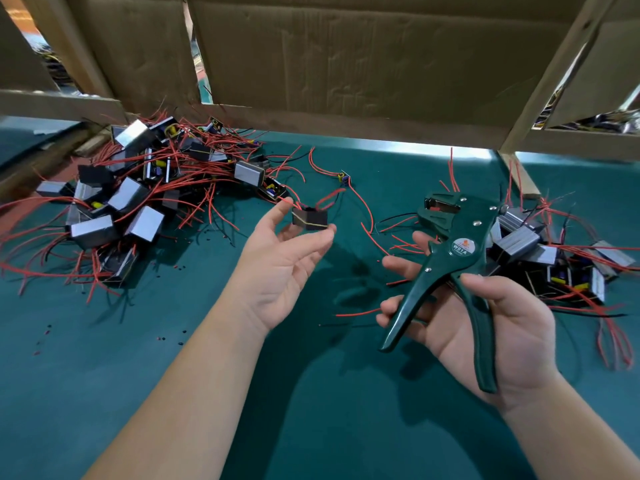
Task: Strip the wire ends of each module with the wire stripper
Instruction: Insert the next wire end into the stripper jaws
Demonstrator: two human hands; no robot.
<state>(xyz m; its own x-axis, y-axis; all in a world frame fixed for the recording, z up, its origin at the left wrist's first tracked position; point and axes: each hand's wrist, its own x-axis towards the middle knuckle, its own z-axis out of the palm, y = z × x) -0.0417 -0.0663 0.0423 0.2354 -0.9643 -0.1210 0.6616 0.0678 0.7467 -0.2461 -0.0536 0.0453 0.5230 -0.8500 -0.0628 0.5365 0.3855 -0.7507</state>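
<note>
**Green wire stripper [450, 268] in your right hand [485, 327], one module [310, 219] in your left hand [287, 258]**

You held both hands above the teal table [311, 410], well apart from each other. Your left hand was turned palm up and pinched a small dark module between the thumb and the fingertips. A thin yellow line ran along the module's lower edge. Red wires curled out of its top, and one trailed off to the right towards the table.

Your right hand gripped the wire stripper. One handle lay across your palm under the thumb, and the other stood out over your loosely curled fingers, so the handles were spread. The tool's head pointed up and away from you, off to the right of the module and not touching it. Whether a wire sat in the head, I cannot tell.

On your left lay a big heap of modules [131, 199], grey and black blocks tangled in red wires. A smaller heap [540, 251] lay on your right, just beyond the stripper. Small black and red scraps [162, 337] dotted the table near your left forearm. Cardboard sheets [346, 57] on wooden slats [554, 74] closed off the far side of the table.
</note>
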